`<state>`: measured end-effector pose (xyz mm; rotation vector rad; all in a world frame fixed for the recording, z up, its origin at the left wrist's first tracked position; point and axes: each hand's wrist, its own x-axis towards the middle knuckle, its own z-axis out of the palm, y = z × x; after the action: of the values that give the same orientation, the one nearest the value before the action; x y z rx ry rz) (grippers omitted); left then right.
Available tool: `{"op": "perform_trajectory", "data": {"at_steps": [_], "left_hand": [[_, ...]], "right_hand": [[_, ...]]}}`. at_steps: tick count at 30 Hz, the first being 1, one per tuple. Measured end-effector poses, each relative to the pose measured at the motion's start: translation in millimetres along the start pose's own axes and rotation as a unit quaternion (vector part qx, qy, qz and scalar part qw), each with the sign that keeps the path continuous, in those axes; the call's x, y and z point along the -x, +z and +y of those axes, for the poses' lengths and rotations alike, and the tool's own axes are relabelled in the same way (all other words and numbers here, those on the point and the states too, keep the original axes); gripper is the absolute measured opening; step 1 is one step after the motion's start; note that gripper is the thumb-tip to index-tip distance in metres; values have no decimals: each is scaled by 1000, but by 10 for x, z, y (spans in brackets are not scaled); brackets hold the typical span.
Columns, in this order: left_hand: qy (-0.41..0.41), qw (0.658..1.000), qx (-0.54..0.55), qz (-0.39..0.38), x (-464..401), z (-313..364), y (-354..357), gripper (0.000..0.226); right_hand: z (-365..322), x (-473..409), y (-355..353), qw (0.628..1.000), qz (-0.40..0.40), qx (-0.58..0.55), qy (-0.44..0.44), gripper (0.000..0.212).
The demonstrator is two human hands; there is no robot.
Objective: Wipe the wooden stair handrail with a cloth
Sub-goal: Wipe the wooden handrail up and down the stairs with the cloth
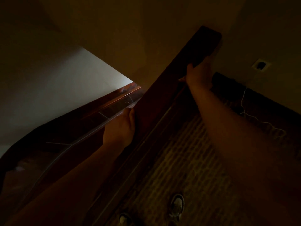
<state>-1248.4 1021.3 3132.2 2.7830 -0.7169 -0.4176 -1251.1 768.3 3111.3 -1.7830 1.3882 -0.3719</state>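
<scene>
The wooden handrail [164,101] runs diagonally from lower centre to its squared end at upper right. The left hand [120,128] grips its left edge at mid-frame; the right hand [199,75] grips its right edge near the end — fingers curled under. No cloth can be made out in the dim light. A patterned rug [195,160] lies below at lower right.

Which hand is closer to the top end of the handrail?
The right hand. It holds the handrail just below its squared-off end, by the wall. The left hand holds the rail's other edge lower down, nearer the person.
</scene>
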Motion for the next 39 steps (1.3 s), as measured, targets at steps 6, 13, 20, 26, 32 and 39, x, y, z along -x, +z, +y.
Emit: {"op": "perform_trajectory", "data": {"at_steps": [6,13,20,26,32,39], "left_hand": [[8,1000,5,-5,3,-31,10,45],[52,998,18,10,1,-98,52,44],[25,996,87,22,30,-118,28,34],[-70,987,105,102,420,-492,-145,28],[-205,978,6,38,1074,-809,-57,33],[-148,983,-112,-8,1034,-886,-16,30]], "right_hand": [[25,236,-88,991,55,79,-90,51],[386,1616,64,976,-40,119,-178,55],[462,1971,-23,944,-91,142,-283,49],[333,2299,57,837,-178,254,-451,45],[207,2402,191,706,-270,332,-564,49],[-19,2218,336,757,-222,312,-530,65]]}}
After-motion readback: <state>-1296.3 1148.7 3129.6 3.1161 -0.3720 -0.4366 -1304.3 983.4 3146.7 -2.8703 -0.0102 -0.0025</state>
